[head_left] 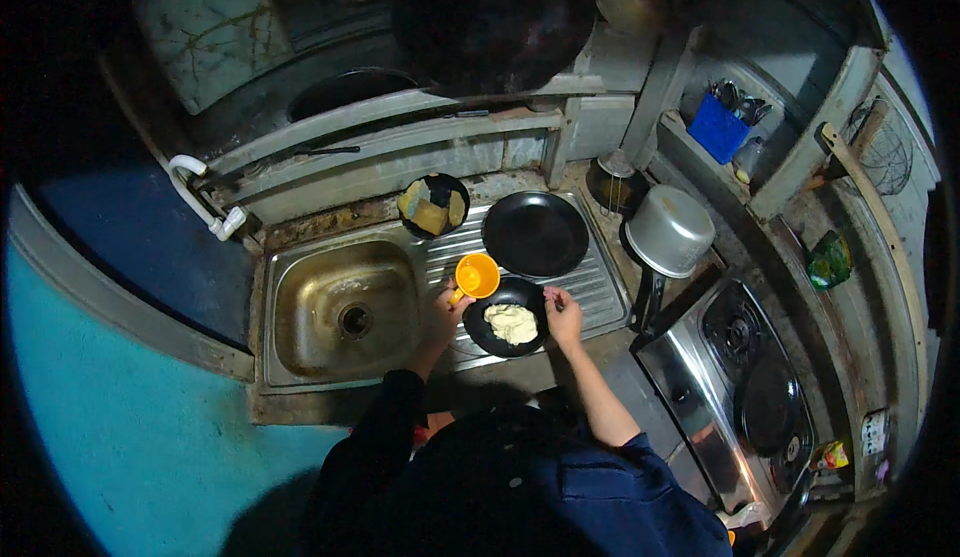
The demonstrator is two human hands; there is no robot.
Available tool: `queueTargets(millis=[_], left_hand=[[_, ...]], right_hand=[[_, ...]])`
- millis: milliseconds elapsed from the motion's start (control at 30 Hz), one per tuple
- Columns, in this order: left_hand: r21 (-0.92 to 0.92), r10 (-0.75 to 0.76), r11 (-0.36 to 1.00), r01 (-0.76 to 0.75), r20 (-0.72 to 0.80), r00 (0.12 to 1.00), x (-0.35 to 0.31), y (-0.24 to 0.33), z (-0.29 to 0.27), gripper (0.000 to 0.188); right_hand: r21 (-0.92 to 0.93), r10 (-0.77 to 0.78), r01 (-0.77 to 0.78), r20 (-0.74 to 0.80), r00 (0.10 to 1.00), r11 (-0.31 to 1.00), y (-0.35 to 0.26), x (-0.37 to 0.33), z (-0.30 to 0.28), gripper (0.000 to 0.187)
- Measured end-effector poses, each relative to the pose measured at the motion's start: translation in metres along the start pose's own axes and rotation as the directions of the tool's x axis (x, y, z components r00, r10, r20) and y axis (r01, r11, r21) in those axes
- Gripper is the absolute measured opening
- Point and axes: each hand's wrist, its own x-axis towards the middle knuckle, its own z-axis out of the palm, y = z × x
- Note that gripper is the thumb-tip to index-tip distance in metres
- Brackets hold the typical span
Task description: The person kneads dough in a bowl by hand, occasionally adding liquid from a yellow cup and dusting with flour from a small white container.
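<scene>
From here I see the left hand clamped on a round orange plastic-looking mug by its handle, likely for control, beside pale lumpy dough in a round black bowl, right hand at its right rim, can't tell if gripping

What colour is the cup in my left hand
The cup is yellow-orange; it shows best in the head view.

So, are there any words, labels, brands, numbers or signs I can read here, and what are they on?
None can be read.
White panel at right: dark marks, too small to make out.
Yellow-and-red packet: too small and blurred.
Green packet: too blurred to tell.
Orange cup and black bowl: no lettering visible.
</scene>
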Motion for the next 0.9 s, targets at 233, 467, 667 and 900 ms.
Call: queueTargets(millis=[233, 467, 667, 900], left_hand=[[-0.014, 0.018, 1.000, -0.017, 0.049, 0.999, -0.004, -0.001, 0.003, 0.031], [0.104, -0.038, 0.994, 0.031, 0.070, 0.997, -0.010, 0.010, 0.002, 0.033], [0.248, -0.065, 0.968, 0.045, 0.073, 0.995, -0.014, 0.019, 0.002, 0.034], [0.141, 0.027, 0.989, -0.035, 0.054, 0.998, -0.017, 0.007, 0.010, 0.037]], right_hand=[[0.048, -0.003, 0.001, 0.033, 0.999, 0.999, 0.012, -0.006, 0.004, 0.015], [0.005, 0.017, -0.018, 0.082, 0.996, 1.000, 0.014, -0.014, 0.000, 0.015], [0.056, 0.044, -0.051, 0.121, 0.992, 0.997, 0.024, -0.013, 0.003, 0.015], [0.082, 0.066, -0.079, 0.149, 0.987, 0.993, 0.022, -0.014, 0.003, 0.015]])
